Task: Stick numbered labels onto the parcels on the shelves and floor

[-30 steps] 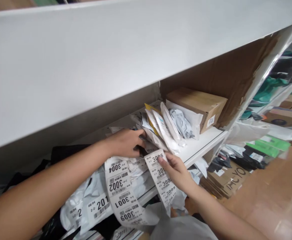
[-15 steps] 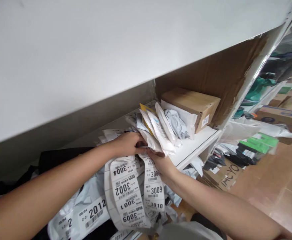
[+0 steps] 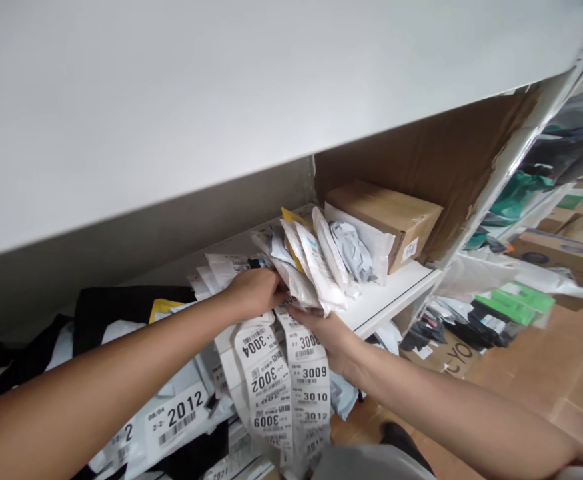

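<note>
Landmark: cardboard box [image 3: 386, 223] on the shelf [image 3: 401, 287]. Label strip [image 3: 308, 377], printed 3009, 3010, 3012, hangs below the hands, left of the box and nearer the wearer; a second printed length [image 3: 266, 380], digits upside down, hangs just beside it. Can't tell if both are one piece.

Left hand [image 3: 256, 291] curled at the near edge of the white mailers [image 3: 316, 260], left of the box; fingertips hidden. Right hand [image 3: 331, 337] at the strip's upper end, in front of the box, fingers partly under a mailer. Hands close together; contact between them and firmness of either grip: can't tell.

Handling, judged: strip very light, thin, limp, likely to curl, tear or stick. Best held by the side edges near the top, off the print. Mailers look light, soft, slightly slippery; pinch at the top edge. Box looks stiffer; take by opposite sides.

Shelf white, smooth-looking, with a dark line along the front edge. Brown panel [image 3: 451, 153] behind and right of the box. Farther right, below box level: green packages [image 3: 516, 300], tiled floor [image 3: 536, 380].
</note>
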A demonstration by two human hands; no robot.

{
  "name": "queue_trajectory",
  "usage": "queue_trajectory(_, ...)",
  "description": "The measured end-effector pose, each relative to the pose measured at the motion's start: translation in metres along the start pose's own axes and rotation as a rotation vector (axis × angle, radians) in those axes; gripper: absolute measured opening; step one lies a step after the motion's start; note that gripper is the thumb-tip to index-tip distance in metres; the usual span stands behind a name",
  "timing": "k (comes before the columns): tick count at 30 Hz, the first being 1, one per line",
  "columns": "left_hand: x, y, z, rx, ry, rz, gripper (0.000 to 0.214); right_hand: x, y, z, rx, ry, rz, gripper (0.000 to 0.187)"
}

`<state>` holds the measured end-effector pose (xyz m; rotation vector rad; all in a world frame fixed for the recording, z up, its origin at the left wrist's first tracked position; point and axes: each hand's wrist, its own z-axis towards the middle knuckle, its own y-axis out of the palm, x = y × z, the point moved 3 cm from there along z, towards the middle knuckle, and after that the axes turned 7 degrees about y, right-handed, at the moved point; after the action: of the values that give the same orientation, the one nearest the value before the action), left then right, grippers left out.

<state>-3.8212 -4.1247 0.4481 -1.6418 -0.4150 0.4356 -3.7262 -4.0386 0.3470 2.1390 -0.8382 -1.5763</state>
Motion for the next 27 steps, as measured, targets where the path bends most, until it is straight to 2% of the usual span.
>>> queue_trajectory(3,0.001,0.0,-0.001,0.001,-0.018,0.007,0.027,0.002,-0.008,-0.009,-0.033,0.182,0.079,0.034)
queue_trajectory(5,0.002,0.001,-0.001,0.001,-0.032,0.024,0.028,-0.001,-0.014,-0.014,-0.026,0.179,0.037,0.031)
queue_trajectory(7,0.004,0.0,-0.003,0.039,-0.058,0.042,0.031,-0.005,-0.021,-0.019,-0.065,0.154,-0.13,0.036)
queue_trajectory(9,0.009,-0.002,-0.006,0.121,-0.116,0.092,0.035,-0.011,-0.027,-0.025,-0.136,-0.035,-0.429,0.043)
queue_trajectory(11,0.016,-0.005,-0.011,0.209,-0.165,0.185,0.037,-0.018,-0.03,-0.033,-0.198,-0.38,-0.732,0.043)
queue_trajectory(13,0.025,-0.007,-0.016,0.276,-0.178,0.3,0.037,-0.021,-0.034,-0.043,-0.221,-0.709,-0.888,0.035)
queue_trajectory(14,0.028,-0.007,-0.019,0.305,-0.163,0.356,0.037,-0.021,-0.037,-0.046,-0.221,-0.809,-0.918,0.031)
queue_trajectory(18,0.033,-0.008,-0.028,0.362,-0.024,0.49,0.026,-0.018,-0.044,-0.046,-0.171,-0.948,-0.916,0.025)
queue_trajectory(22,0.024,-0.011,-0.03,0.197,0.202,0.408,0.02,-0.016,-0.041,-0.041,-0.172,-0.987,-0.867,0.022)
queue_trajectory(24,0.018,-0.015,-0.03,0.121,0.269,0.356,0.02,-0.015,-0.037,-0.039,-0.183,-1.015,-0.877,0.021)
queue_trajectory(27,0.012,-0.021,-0.028,0.074,0.321,0.276,0.022,-0.011,-0.031,-0.036,-0.245,-1.026,-0.962,0.022)
